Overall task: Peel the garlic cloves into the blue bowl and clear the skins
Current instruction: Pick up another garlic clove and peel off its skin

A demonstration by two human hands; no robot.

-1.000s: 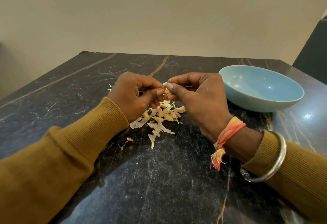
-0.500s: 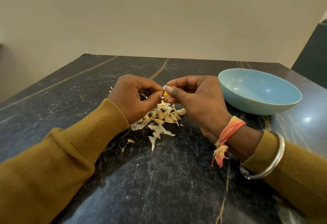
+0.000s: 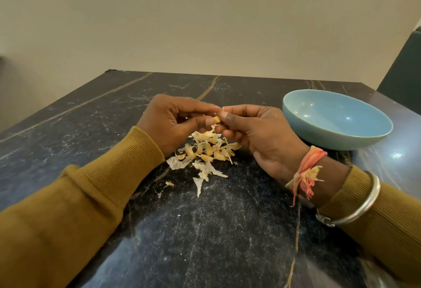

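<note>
Clove [image 3: 216, 119] between left grip [image 3: 175, 121], right grip [image 3: 259, 133] (above skins [image 3: 205, 151]).

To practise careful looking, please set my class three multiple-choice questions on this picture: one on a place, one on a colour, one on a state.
1. Where does the blue bowl stand?
A. On the table, right of the right hand
B. On the floor
C. On a shelf

2. What colour are the sleeves?
A. Grey
B. Mustard
C. White

3. What are the left hand and right hand doing?
A. Lying flat
B. Waving
C. Pinching one garlic clove

Answers:
1 A: the bowl sits on the dark table beyond that hand.
2 B: both knit cuffs are mustard.
3 C: fingers of both hands meet on the clove, above the pile of skins.
</note>
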